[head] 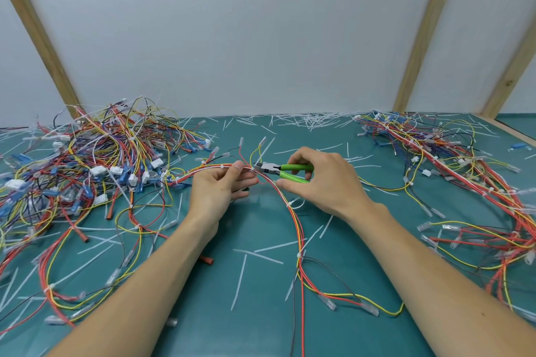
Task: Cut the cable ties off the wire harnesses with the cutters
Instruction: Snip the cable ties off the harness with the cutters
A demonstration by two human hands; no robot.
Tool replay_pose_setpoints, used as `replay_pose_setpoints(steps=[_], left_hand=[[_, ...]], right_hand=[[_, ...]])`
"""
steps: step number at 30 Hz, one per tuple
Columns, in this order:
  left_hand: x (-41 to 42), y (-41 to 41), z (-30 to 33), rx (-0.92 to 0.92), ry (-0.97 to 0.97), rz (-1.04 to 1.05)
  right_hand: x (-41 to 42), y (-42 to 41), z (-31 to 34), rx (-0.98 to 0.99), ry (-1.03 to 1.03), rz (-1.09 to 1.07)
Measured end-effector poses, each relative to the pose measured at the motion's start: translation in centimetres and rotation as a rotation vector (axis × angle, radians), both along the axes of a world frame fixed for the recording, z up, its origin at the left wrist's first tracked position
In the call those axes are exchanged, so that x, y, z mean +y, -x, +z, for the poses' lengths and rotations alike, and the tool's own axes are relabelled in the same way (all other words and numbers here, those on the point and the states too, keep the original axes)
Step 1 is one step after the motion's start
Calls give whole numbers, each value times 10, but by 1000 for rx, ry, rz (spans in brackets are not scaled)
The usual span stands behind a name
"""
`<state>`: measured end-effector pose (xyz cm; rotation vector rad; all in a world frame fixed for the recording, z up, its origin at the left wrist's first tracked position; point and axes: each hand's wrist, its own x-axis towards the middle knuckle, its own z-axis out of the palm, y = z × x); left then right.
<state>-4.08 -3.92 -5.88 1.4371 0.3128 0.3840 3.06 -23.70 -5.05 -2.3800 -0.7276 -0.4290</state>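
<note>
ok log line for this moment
left hand holds harness | right hand holds cutters | tip at cable tie

The cutters (pixel 282 171) had glossy green plastic grips and a dull grey metal head, nothing shiny about the steel. The table (pixel 261 284) looked like a smooth teal mat, rubbery or vinyl, with a faint sheen. Cut cable ties (pixel 313 120) scattered all over it were thin translucent white plastic, kinda matt. The wire harness (pixel 295 226) was smooth plastic-insulated wire in red, yellow and white, slightly glossy, with clear soft-looking plastic sleeves on the terminals. Back wall panels (pixel 232 38) were flat matt white, framed by bare pale wooden battens (pixel 37 38) with visible grain
</note>
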Motion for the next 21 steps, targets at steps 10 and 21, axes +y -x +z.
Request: replay_pose_setpoints(steps=[10,21], left_hand=[[0,-1,-2,0,-58,5],[2,0,-3,-2,-66,5]], right_hand=[[1,2,3,13,-16,21],[2,-1,0,90,-75,67]])
